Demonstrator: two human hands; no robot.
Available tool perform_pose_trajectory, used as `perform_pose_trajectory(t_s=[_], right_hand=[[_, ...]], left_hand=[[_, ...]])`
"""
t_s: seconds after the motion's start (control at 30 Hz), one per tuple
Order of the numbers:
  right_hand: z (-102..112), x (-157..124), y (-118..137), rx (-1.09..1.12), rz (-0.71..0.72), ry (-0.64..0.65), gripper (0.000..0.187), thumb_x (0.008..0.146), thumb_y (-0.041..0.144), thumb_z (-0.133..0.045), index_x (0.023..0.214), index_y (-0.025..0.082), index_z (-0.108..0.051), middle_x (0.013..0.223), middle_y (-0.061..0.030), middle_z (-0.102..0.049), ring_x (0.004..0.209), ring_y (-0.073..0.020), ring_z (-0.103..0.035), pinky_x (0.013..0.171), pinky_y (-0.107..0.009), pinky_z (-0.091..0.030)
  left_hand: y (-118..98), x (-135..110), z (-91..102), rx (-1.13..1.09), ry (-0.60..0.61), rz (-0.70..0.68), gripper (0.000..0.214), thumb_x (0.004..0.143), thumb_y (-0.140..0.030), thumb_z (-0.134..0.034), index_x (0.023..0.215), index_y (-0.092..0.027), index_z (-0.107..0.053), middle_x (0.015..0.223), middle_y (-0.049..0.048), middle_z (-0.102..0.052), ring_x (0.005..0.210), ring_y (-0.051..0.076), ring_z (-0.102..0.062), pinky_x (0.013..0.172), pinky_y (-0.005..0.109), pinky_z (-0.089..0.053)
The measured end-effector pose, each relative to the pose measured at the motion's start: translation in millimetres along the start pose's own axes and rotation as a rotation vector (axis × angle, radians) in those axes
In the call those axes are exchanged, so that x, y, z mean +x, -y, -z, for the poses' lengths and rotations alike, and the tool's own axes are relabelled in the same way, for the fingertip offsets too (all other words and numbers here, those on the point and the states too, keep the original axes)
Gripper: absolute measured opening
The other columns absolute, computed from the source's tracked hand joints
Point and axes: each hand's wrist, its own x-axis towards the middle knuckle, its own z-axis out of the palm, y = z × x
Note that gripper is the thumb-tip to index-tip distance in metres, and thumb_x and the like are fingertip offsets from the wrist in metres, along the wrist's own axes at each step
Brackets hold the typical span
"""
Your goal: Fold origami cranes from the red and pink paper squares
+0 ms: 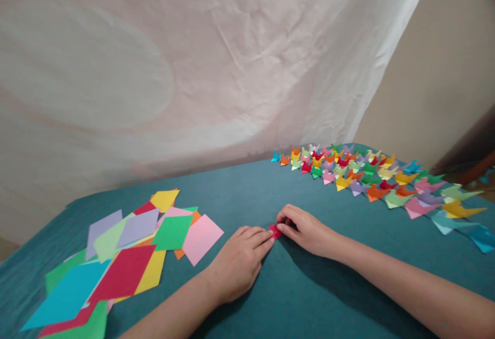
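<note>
A small folded piece of red paper (275, 231) lies on the teal cloth between my two hands, mostly covered by fingers. My left hand (246, 254) rests palm down, its fingertips pressing on the paper's left side. From the right, my right hand (305, 228) pinches the paper's other edge between thumb and curled fingers. What shape the paper has is too covered to tell.
Loose coloured paper squares (124, 272) overlap in a spread on the left. Rows of folded paper birds (377, 193) stand at the back right. The teal-covered table (232, 189) meets a hanging pale curtain (216, 71) behind.
</note>
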Motion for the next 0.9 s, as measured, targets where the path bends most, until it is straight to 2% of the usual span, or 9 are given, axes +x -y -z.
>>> perform_pose_trajectory(t_s=[0.07, 0.17, 0.27, 0.33, 0.53, 0.73, 0.9], right_hand=[[8.9, -2.6, 3.8, -0.033, 0.020, 0.058, 0.015, 0.089, 0.016, -0.046, 0.095, 0.018, -0.059, 0.089, -0.0036, -0.059, 0.080, -0.0146, -0.056, 0.073, -0.027, -0.045], [14.2, -12.9, 13.5, -0.261, 0.097, 0.093, 0.028, 0.089, 0.011, -0.042, 0.109, 0.020, -0.059, 0.098, -0.0063, -0.060, 0.089, -0.0175, -0.057, 0.078, -0.030, -0.045], [7.7, -26.5, 23.2, -0.541, 0.182, 0.101, 0.042, 0.082, 0.004, -0.047, 0.120, 0.019, -0.054, 0.106, -0.0096, -0.060, 0.090, -0.0228, -0.057, 0.077, -0.038, -0.047], [1.1, -33.4, 27.1, -0.628, 0.221, 0.098, 0.044, 0.081, 0.003, -0.048, 0.122, 0.019, -0.053, 0.110, -0.0104, -0.059, 0.093, -0.0247, -0.056, 0.076, -0.039, -0.047], [-6.4, -37.5, 28.1, -0.703, 0.251, 0.072, 0.046, 0.080, 0.007, -0.053, 0.124, 0.019, -0.049, 0.118, -0.0100, -0.056, 0.099, -0.0262, -0.053, 0.076, -0.039, -0.047], [-2.0, -35.8, 27.9, -0.710, 0.250, 0.057, 0.039, 0.085, 0.008, -0.048, 0.121, 0.022, -0.052, 0.112, -0.0094, -0.058, 0.094, -0.0236, -0.055, 0.073, -0.037, -0.046], [3.7, -35.0, 26.1, -0.716, 0.223, 0.078, 0.034, 0.085, 0.006, -0.048, 0.115, 0.021, -0.058, 0.106, -0.0098, -0.060, 0.090, -0.0225, -0.057, 0.071, -0.035, -0.045]], left_hand=[[-0.9, 0.1, 0.7, 0.005, 0.001, 0.007, 0.043, 0.085, -0.012, -0.045, 0.127, -0.019, -0.046, 0.131, 0.0060, -0.050, 0.117, 0.022, -0.045, 0.097, 0.040, -0.035], [-1.9, 0.1, 1.1, 0.008, -0.001, 0.014, 0.043, 0.085, -0.013, -0.046, 0.127, -0.019, -0.046, 0.131, 0.0064, -0.051, 0.116, 0.023, -0.045, 0.097, 0.040, -0.036], [-2.4, 0.0, 0.5, 0.013, -0.006, 0.012, 0.042, 0.085, -0.012, -0.045, 0.127, -0.018, -0.047, 0.130, 0.0070, -0.051, 0.116, 0.023, -0.045, 0.098, 0.040, -0.035], [-2.3, 0.1, 0.1, 0.017, -0.007, 0.009, 0.042, 0.085, -0.012, -0.045, 0.127, -0.017, -0.046, 0.129, 0.0072, -0.052, 0.115, 0.023, -0.045, 0.098, 0.040, -0.034], [-0.9, 0.7, 1.0, 0.030, -0.001, 0.001, 0.041, 0.085, -0.014, -0.047, 0.126, -0.017, -0.047, 0.129, 0.0066, -0.052, 0.115, 0.023, -0.045, 0.099, 0.039, -0.034], [-0.3, 2.1, 1.7, 0.089, -0.023, -0.018, 0.037, 0.087, -0.015, -0.047, 0.124, -0.018, -0.049, 0.125, 0.0061, -0.055, 0.112, 0.021, -0.048, 0.095, 0.038, -0.036], [-1.9, 2.7, 1.7, 0.117, -0.030, -0.017, 0.034, 0.088, -0.015, -0.046, 0.121, -0.019, -0.052, 0.122, 0.0054, -0.057, 0.111, 0.021, -0.049, 0.093, 0.038, -0.037]])
